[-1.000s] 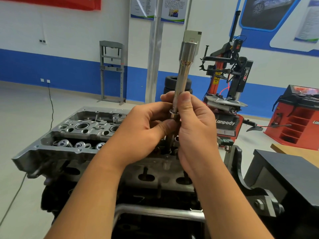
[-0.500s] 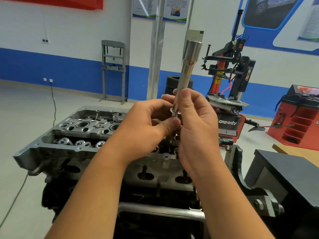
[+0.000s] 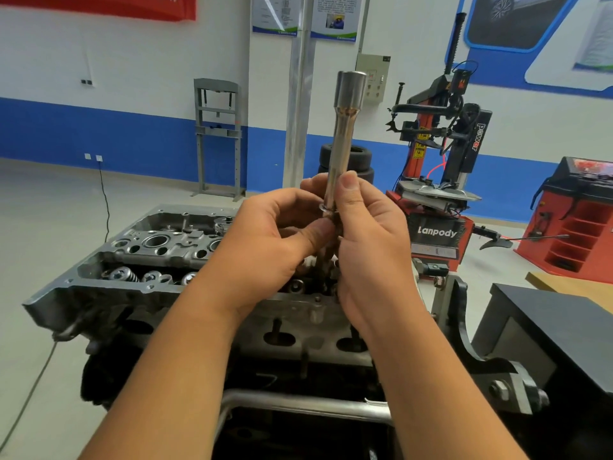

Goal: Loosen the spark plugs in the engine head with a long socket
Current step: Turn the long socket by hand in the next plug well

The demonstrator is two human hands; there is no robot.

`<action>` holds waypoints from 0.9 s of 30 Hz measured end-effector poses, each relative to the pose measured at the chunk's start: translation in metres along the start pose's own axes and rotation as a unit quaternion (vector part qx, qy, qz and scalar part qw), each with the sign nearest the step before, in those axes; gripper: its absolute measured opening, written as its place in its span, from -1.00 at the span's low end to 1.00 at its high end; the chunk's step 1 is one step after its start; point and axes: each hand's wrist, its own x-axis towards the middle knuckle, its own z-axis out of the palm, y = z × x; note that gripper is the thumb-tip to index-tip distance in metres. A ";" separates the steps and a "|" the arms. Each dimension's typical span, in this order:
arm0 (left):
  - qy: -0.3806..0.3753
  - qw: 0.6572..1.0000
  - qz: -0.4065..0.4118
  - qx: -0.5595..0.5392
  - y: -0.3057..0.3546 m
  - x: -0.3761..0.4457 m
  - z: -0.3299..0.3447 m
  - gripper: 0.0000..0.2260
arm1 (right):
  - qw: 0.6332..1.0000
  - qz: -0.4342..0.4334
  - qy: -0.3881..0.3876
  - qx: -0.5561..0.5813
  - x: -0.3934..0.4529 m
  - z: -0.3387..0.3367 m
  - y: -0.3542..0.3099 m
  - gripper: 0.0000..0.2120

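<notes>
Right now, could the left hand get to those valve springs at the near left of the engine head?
Probably yes. The valve springs lie open on the engine head, nothing covering them, but the left hand pinches the long socket alongside the right hand and must release first.

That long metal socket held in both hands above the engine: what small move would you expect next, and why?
Probably a further twist of the long socket by the fingers. Both the left hand and the right hand pinch its shaft, which stands nearly upright with its lower end down in the engine head. No wrench handle sits on its top.
</notes>
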 end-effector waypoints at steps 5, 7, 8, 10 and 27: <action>0.010 1.000 0.014 0.004 -0.001 0.000 -0.001 -0.71 | 1.000 -0.011 0.008 0.023 -0.001 0.003 -0.002 -0.71; -0.045 0.998 0.001 -0.034 -0.002 -0.001 -0.003 -0.73 | 1.000 -0.022 0.009 0.007 -0.001 0.002 -0.001 -0.74; -0.073 0.996 -0.006 -0.055 -0.002 -0.002 -0.005 -0.73 | 1.000 -0.025 0.010 -0.004 -0.001 0.002 -0.001 -0.74; -0.090 0.994 -0.017 -0.063 -0.002 -0.002 -0.006 -0.74 | 0.999 -0.025 0.007 -0.020 -0.001 0.003 0.000 -0.69; 0.008 1.000 0.020 0.015 -0.004 -0.002 0.000 -0.84 | 1.000 -0.013 0.008 0.001 -0.001 0.005 -0.001 -0.69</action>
